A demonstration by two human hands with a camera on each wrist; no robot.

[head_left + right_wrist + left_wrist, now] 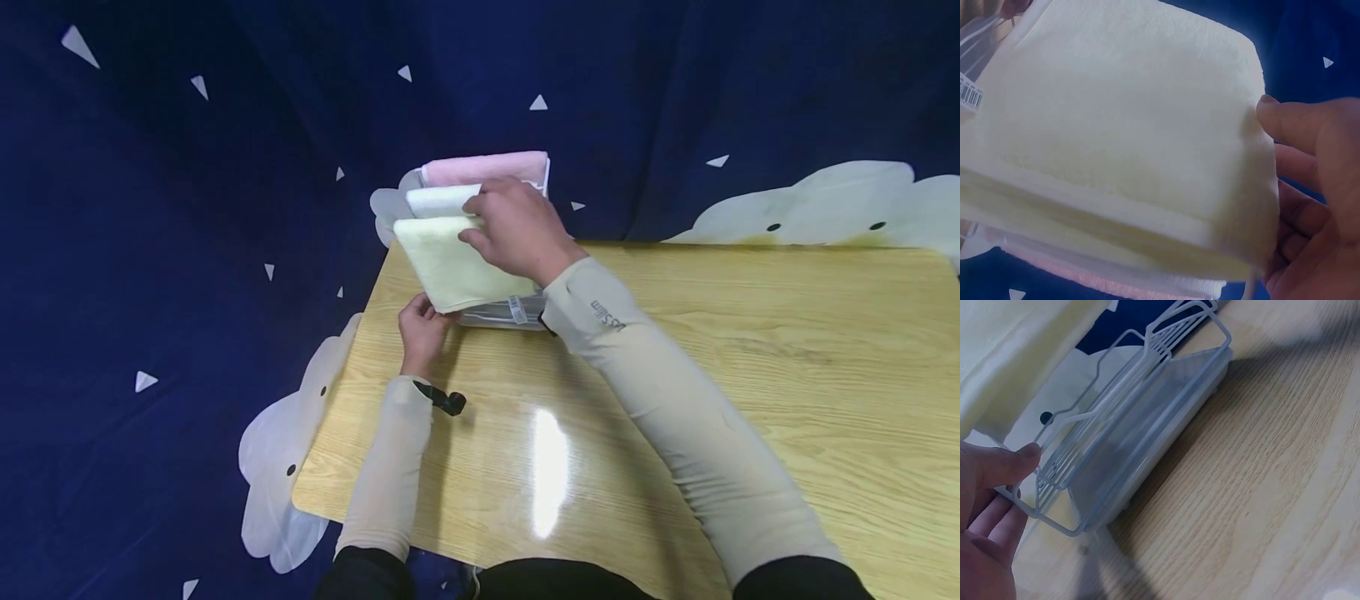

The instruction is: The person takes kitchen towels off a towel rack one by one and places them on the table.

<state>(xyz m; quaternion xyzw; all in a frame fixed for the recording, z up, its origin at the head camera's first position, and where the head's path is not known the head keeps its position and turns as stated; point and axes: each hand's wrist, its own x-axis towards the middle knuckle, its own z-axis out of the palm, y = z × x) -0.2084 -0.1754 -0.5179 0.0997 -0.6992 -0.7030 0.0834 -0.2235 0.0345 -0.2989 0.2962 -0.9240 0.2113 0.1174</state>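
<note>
A folded pale yellow towel (465, 262) stands tilted at the front of a white wire rack (1110, 412). Behind it are a white towel (438, 202) and a pink towel (487, 169), both upright. My right hand (521, 229) pinches the yellow towel at its upper edge, thumb (1291, 122) on the near side and fingers behind, partly hidden. Low on the left, my left hand (423, 333) grips the rack's wire corner between thumb (1013, 464) and fingers. Below the wires sits a translucent tray (1154, 456).
A barcode label (517, 309) shows near the tray. The rack stands by the back left edge of a wooden table (750, 358). Behind hangs a dark blue curtain (225, 167) with white triangles and clouds. A black strap (442, 398) is on the left wrist.
</note>
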